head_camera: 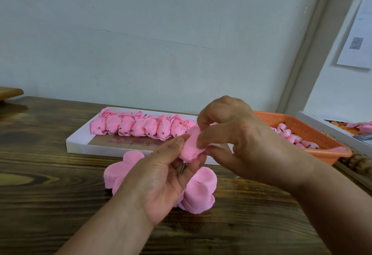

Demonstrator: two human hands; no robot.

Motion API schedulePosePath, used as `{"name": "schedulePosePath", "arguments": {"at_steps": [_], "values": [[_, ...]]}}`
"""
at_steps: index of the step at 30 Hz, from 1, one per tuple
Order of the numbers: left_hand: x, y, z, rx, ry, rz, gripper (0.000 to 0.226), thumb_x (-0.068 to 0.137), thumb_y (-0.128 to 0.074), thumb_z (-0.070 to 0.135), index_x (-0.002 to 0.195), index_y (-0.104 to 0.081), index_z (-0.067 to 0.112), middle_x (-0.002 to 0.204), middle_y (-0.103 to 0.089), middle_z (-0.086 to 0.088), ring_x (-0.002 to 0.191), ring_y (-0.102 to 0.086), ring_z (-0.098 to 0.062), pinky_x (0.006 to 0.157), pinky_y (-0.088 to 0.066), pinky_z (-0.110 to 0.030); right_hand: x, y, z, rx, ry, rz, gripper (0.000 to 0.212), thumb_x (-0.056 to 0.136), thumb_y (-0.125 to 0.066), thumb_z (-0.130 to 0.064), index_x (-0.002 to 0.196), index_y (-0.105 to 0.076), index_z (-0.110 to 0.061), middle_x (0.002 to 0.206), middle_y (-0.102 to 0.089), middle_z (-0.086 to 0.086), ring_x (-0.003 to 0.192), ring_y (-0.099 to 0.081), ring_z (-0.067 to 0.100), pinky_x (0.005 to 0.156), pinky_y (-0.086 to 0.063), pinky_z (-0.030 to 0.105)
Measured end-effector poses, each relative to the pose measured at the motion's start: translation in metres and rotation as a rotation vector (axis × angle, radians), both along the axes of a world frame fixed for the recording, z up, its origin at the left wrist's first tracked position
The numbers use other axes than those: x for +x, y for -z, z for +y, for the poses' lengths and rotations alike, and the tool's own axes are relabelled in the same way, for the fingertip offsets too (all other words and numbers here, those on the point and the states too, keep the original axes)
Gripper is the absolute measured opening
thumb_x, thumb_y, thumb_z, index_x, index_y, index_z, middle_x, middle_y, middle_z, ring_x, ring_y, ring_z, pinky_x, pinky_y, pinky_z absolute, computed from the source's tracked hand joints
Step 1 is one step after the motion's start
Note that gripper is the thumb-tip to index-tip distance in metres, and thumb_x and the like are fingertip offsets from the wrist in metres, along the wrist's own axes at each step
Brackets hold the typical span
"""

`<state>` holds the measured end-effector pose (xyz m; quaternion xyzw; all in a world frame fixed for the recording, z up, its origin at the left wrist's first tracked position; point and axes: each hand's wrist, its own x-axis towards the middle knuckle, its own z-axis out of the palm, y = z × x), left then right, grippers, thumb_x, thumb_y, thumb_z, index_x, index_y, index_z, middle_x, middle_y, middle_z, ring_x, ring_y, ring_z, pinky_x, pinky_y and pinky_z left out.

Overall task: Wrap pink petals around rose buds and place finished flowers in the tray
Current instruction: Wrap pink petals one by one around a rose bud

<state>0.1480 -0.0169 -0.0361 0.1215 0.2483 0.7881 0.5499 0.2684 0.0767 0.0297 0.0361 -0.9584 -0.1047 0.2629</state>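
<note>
Above a wooden table (60, 174), the left hand (161, 182) grips a pink bud (191, 146) by its base; the right hand (241, 144) pinches its petal; loose petals (201, 192) lie beneath; finished flowers (141, 127) line the white tray (80, 144) behind.

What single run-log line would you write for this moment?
step: wrapping petal | left hand: holds rose bud | right hand: pinches petal on bud | white tray: row of finished flowers | petal stacks: on table
</note>
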Motion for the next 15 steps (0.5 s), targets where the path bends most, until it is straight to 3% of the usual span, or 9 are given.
{"name": "schedulePosePath", "arguments": {"at_steps": [3, 7, 12, 15], "values": [[0.0006, -0.0013, 0.0001, -0.002, -0.004, -0.01, 0.016, 0.073, -0.061, 0.004, 0.076, -0.073, -0.006, 0.083, -0.073, -0.018, 0.066, -0.072, -0.021, 0.05, -0.057, -0.029, 0.0, -0.0027, -0.0016, 0.085, -0.017, -0.018, 0.012, 0.08, -0.064, -0.009, 0.069, -0.07, -0.01, 0.08, -0.064, 0.004, 0.08, -0.055, 0.027, 0.074, -0.044, 0.042], [0.0014, -0.0027, 0.0001, -0.02, -0.011, 0.028, 0.02, 0.077, -0.06, 0.006, 0.068, -0.075, -0.002, 0.081, -0.073, -0.016, 0.064, -0.072, -0.019, 0.052, -0.058, -0.027, 0.0017, -0.0033, 0.0, -0.033, -0.031, -0.088, 0.007, 0.081, -0.064, -0.005, 0.075, -0.068, -0.006, 0.083, -0.066, 0.003, 0.084, -0.054, 0.025, 0.078, -0.044, 0.044], [0.0005, -0.0019, 0.0002, -0.014, -0.018, 0.025, 0.016, 0.087, -0.057, 0.003, 0.089, -0.07, -0.005, 0.091, -0.073, -0.018, 0.072, -0.072, -0.02, 0.054, -0.059, -0.027, 0.0018, -0.0058, 0.0032, -0.178, 0.019, -0.136, 0.007, 0.084, -0.06, -0.01, 0.082, -0.067, -0.009, 0.075, -0.058, -0.007, 0.082, -0.043, 0.008, 0.081, -0.032, 0.02], [0.0003, 0.0006, 0.0013, -0.004, -0.029, 0.05, 0.018, 0.09, -0.055, 0.003, 0.101, -0.066, -0.006, 0.094, -0.072, -0.018, 0.069, -0.071, -0.019, 0.055, -0.058, -0.026, -0.0017, -0.0077, 0.0034, -0.243, 0.015, -0.15, 0.006, 0.085, -0.06, -0.008, 0.083, -0.066, -0.008, 0.077, -0.06, -0.004, 0.084, -0.049, 0.013, 0.081, -0.036, 0.023]]}}
